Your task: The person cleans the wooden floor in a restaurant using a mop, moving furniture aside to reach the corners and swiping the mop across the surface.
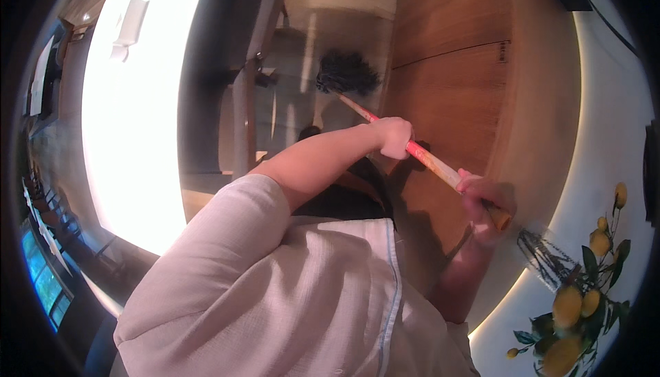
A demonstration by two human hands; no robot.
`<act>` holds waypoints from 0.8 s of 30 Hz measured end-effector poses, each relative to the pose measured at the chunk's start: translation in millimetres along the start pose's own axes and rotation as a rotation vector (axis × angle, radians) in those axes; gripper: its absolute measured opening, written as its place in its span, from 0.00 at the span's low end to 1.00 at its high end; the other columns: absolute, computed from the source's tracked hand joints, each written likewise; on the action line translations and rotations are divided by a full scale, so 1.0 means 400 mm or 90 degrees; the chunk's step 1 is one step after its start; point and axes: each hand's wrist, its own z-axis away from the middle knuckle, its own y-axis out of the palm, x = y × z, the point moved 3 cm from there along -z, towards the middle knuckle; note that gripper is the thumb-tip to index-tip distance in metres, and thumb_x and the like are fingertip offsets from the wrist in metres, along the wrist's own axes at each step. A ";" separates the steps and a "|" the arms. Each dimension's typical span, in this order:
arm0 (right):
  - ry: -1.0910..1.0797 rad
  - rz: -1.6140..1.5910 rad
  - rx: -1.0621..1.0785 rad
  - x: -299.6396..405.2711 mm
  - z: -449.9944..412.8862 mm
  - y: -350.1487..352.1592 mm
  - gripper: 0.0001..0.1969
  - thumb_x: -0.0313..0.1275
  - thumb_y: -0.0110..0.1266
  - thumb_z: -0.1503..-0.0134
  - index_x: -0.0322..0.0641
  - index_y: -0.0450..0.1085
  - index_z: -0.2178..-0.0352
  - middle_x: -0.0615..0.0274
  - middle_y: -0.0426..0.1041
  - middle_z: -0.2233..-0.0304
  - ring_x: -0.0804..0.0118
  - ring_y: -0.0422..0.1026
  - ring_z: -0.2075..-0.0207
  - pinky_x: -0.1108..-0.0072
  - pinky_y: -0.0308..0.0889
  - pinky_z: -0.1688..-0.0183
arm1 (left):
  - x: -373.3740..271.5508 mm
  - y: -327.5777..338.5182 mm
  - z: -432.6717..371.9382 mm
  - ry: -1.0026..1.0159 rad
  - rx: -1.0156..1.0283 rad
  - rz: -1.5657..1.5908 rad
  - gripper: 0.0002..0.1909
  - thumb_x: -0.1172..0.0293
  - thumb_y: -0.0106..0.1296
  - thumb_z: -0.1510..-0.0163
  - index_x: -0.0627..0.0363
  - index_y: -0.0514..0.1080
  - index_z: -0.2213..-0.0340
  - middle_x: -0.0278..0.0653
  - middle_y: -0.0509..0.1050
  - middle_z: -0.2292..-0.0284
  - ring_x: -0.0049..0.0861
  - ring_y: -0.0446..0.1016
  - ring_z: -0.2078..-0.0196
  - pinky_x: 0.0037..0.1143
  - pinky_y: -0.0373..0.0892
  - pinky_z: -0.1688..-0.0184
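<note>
A mop with a dark, shaggy head (348, 72) rests on the floor ahead of me. Its red-and-cream handle (430, 160) slants back towards my right side. My left hand (396, 137) is wrapped around the handle's middle, wrist bent over it. Nearer the top end, my right hand (482, 199) grips the handle, somewhat blurred. The orange end cap (500, 219) sticks out past that hand.
A wooden cabinet (448, 93) runs along my right, under a counter with a lit edge. Artificial-looking lemon branches (567, 307) stand beside a black wire holder (546, 256). To my left are a chair (245, 108) and a bright white table (139, 119) bearing a white object (131, 23).
</note>
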 end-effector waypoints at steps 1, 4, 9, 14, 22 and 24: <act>0.012 -0.038 0.016 -0.005 0.006 0.027 0.07 0.23 0.61 0.54 0.30 0.75 0.71 0.53 0.78 0.71 0.63 0.77 0.68 0.62 0.69 0.48 | 0.032 0.013 0.032 -0.005 0.003 0.003 0.12 0.65 0.50 0.59 0.54 0.79 0.73 0.50 0.78 0.69 0.46 0.76 0.61 0.38 0.72 0.58; 0.016 -0.090 0.055 -0.029 0.019 0.113 0.07 0.24 0.61 0.53 0.30 0.75 0.71 0.53 0.78 0.71 0.62 0.77 0.67 0.61 0.70 0.49 | 0.118 0.047 0.123 -0.028 -0.008 -0.003 0.13 0.66 0.50 0.60 0.59 0.78 0.73 0.53 0.78 0.69 0.48 0.76 0.61 0.38 0.72 0.57; 0.030 -0.223 0.029 -0.140 0.165 0.268 0.05 0.20 0.56 0.53 0.30 0.74 0.72 0.51 0.77 0.71 0.59 0.76 0.65 0.58 0.70 0.49 | 0.272 0.150 0.285 -0.074 0.047 -0.096 0.17 0.58 0.53 0.58 0.61 0.78 0.76 0.56 0.77 0.71 0.50 0.77 0.64 0.39 0.72 0.58; 0.054 -0.298 0.176 -0.222 0.272 0.335 0.05 0.17 0.55 0.54 0.30 0.74 0.73 0.53 0.77 0.69 0.60 0.76 0.62 0.60 0.66 0.45 | 0.382 0.317 0.407 -0.140 0.015 -0.088 0.15 0.65 0.52 0.66 0.62 0.78 0.76 0.56 0.77 0.71 0.50 0.77 0.65 0.39 0.73 0.59; 0.048 -0.270 0.379 -0.148 0.455 0.302 0.04 0.16 0.54 0.55 0.32 0.73 0.75 0.59 0.75 0.74 0.61 0.74 0.66 0.61 0.64 0.44 | 0.263 0.607 0.541 -0.227 -0.424 0.056 0.10 0.63 0.59 0.58 0.59 0.76 0.78 0.51 0.76 0.75 0.49 0.75 0.67 0.40 0.71 0.62; 0.019 -0.243 0.378 -0.095 0.503 0.258 0.04 0.16 0.54 0.57 0.32 0.73 0.76 0.58 0.75 0.75 0.60 0.74 0.67 0.61 0.65 0.44 | 0.214 0.656 0.524 -0.148 -0.569 0.030 0.10 0.64 0.59 0.56 0.58 0.75 0.80 0.49 0.75 0.77 0.47 0.75 0.68 0.40 0.70 0.61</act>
